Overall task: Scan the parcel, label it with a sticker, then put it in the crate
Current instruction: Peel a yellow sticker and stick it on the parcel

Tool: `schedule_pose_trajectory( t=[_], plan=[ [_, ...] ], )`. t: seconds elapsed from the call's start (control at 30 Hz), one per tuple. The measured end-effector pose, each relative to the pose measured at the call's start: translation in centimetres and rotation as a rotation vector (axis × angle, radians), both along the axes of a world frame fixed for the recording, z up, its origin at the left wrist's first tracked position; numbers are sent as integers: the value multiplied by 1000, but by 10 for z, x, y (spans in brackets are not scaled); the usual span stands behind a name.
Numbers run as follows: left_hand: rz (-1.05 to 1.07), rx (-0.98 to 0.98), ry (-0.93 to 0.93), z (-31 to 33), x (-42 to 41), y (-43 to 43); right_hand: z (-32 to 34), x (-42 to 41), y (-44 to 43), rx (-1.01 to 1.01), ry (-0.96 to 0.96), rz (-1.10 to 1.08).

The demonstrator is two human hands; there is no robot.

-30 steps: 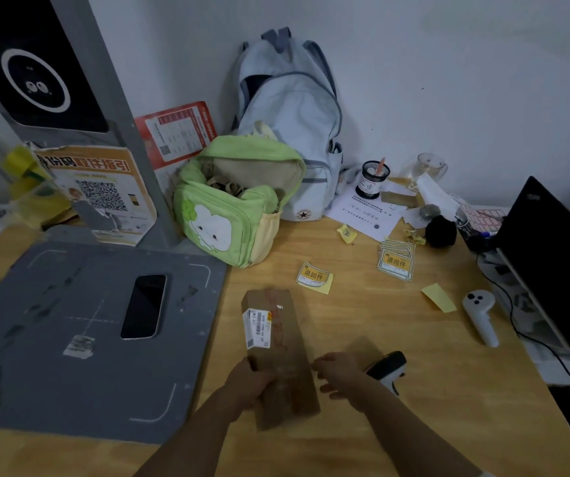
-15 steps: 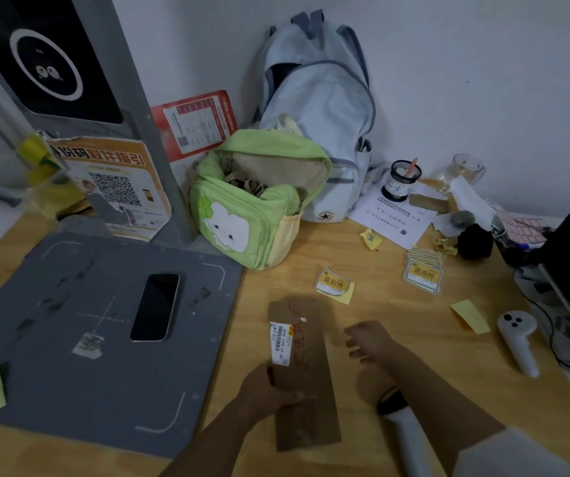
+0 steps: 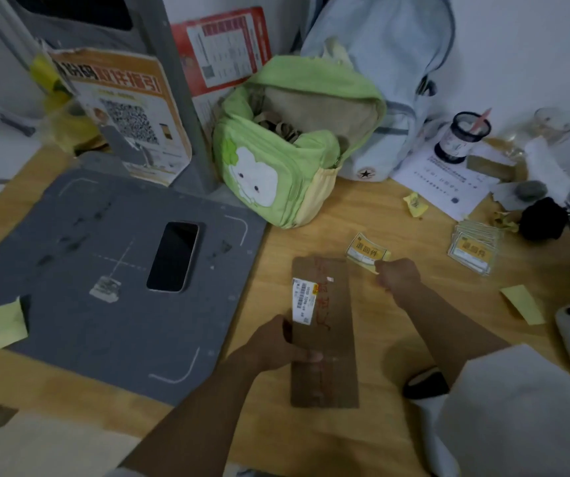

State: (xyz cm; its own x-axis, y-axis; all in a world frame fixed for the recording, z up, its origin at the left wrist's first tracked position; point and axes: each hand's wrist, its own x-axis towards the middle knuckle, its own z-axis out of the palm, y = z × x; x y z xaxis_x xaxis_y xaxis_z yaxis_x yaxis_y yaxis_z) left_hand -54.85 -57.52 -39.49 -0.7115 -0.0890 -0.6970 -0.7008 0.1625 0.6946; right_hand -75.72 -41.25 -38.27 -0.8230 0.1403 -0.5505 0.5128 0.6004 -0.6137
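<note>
Since half a second ago the right hand [image 3: 397, 275] has reached away from the parcel toward the table's back edge and now pinches the yellow sticker [image 3: 366, 252] lying just past the parcel's far right corner. The parcel [image 3: 331, 335] (a long brown cardboard box) lies flat on the wooden table [image 3: 397, 425], toward the front edge and just right of the grey scanning mat [image 3: 70, 304], where it was. The left hand [image 3: 278, 346] is closed on the parcel's left side, thumb laid across the top, just below the white barcode label [image 3: 302, 301]. A dark phone [image 3: 173, 256] lies on the mat. A handheld scanner [image 3: 428, 407] rests near the front edge, partly under the right forearm. A stack of stickers [image 3: 471, 251] sits toward the right edge.
</note>
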Motion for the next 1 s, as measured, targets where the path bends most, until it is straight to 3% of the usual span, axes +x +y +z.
schedule_pose_trajectory(
  t=[0.4, 0.73, 0.87, 1.0],
  plan=[
    [8, -30, -27, -6, 3, -2, -22, -12, -17, 145, 64, -59],
    [-41, -116, -109, 18, -14, 3, 16, 16, -16, -122, 147, -136],
    [146, -473, 73, 61, -30, 6, 40, 40, -8, -146, 184, -145],
    [136, -602, 450, 111, -47, 13, 75, 53, -7, -190, 207, -92]
  ],
)
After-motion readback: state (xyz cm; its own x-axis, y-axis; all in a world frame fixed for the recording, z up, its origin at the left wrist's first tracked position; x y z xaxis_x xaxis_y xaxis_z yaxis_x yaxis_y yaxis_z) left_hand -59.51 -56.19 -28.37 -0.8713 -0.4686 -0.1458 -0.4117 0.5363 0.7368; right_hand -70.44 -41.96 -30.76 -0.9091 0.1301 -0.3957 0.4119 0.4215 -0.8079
